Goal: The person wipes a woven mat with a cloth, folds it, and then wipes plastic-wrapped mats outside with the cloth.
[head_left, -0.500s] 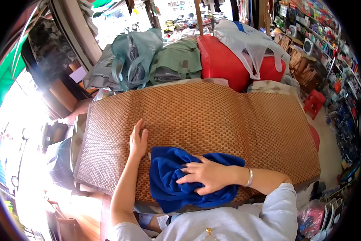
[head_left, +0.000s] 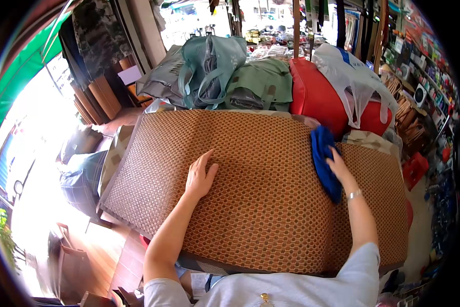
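The blue cloth (head_left: 324,162) is on the right part of the brown mat (head_left: 255,189). It is bunched up long and thin. Its long way runs from the far side to the near side, with a small lean: the far end tips left and the near end tips right. The far end is up by the mat's back edge. The right hand (head_left: 338,165) has hold of the cloth from its right side, fingers bent in and pointing away from the body. Some fingers are hidden, so I can't tell how tight the grip is.

The left hand (head_left: 202,175) is on the mat, left of the cloth and well apart from it. It is spread, thumb out to the side, fingers pointing away, and it has 0 things in it.

The mat's long way goes from left to right. Behind it sit a green bag (head_left: 260,84) and a red bag (head_left: 312,92).
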The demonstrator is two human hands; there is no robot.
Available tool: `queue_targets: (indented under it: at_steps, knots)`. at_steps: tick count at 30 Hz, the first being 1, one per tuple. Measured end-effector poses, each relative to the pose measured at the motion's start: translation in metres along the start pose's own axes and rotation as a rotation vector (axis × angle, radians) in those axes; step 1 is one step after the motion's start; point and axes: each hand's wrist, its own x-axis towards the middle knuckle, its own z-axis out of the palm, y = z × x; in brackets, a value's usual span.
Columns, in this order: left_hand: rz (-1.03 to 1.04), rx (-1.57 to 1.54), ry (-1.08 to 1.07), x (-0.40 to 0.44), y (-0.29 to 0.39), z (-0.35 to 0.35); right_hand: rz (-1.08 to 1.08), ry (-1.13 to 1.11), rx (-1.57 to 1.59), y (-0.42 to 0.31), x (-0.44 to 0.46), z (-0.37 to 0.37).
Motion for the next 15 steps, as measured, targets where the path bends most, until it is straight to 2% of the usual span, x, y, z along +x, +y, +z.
queue_targets:
  at_steps: [3, 4, 5, 6, 8, 10, 12, 14, 15]
  knots:
    - [0.043, 0.059, -0.009, 0.001, 0.002, 0.001, -0.006, -0.139, 0.155, -0.046, -0.081, -0.003]
    - [0.038, 0.061, -0.022, -0.001, 0.005, -0.001, 0.091, -0.204, 0.207, -0.068, -0.105, -0.003]
    - [0.036, 0.116, -0.016, -0.003, 0.01, -0.003, -0.091, -0.225, 0.019, -0.084, -0.126, -0.005]
    - [0.037, 0.166, -0.012, -0.003, 0.012, -0.001, -0.182, -0.239, -0.117, -0.084, -0.143, -0.002]
    - [0.085, 0.125, 0.012, -0.002, 0.005, 0.001, -0.398, -0.356, -0.148, -0.12, -0.166, 0.008]
    - [0.086, 0.113, 0.03, -0.001, 0.005, 0.004, -0.551, -0.594, -0.255, -0.163, -0.169, 0.019]
    - [0.099, 0.112, 0.033, -0.002, 0.003, 0.005, -0.703, -0.661, -0.2, -0.178, -0.157, 0.038]
    - [0.115, 0.111, 0.049, -0.004, 0.004, 0.002, -0.657, -0.729, -0.157, -0.18, -0.127, 0.05]
    - [0.109, 0.093, 0.045, -0.004, 0.005, 0.001, -0.637, -0.682, -0.143, -0.181, -0.109, 0.054]
